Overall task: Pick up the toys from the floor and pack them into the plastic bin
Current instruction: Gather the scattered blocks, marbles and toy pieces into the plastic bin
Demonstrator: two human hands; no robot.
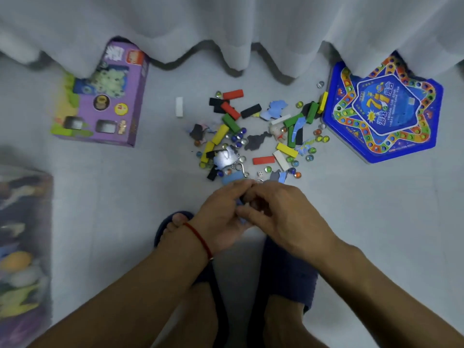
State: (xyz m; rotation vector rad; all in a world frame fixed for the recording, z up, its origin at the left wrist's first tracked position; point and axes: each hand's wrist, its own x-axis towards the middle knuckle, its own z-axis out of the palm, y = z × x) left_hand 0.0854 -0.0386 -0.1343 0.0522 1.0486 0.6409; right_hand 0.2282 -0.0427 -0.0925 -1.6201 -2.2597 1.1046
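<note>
Toys [253, 136]: most remain scattered on the floor [351, 209], in a loose pile between the purple box [100, 96] at left and the blue star-shaped game tin [381, 109] at right. Pile incl. coloured wooden blocks, glass marbles, small figures, a die [261, 173], metal ring pieces. One white block [179, 107] lies apart, left of the pile.

Hands: left hand [221, 217] and right hand [278, 212] meet just below the pile, above the slippered feet. Both have fingers curled, pinching a small blue item [240, 205] between them (exact item cannot be told; mostly hidden by fingers).

Bin: a clear plastic bin [23, 242] sits at the far left edge, blurred, with several toys visible inside.

Progress, as judged: early to mid stage. Some items packed; approx. the whole central pile is left, plus the stray white block, a marble [320, 84] near the curtain [226, 28], and probably both boxes.
</note>
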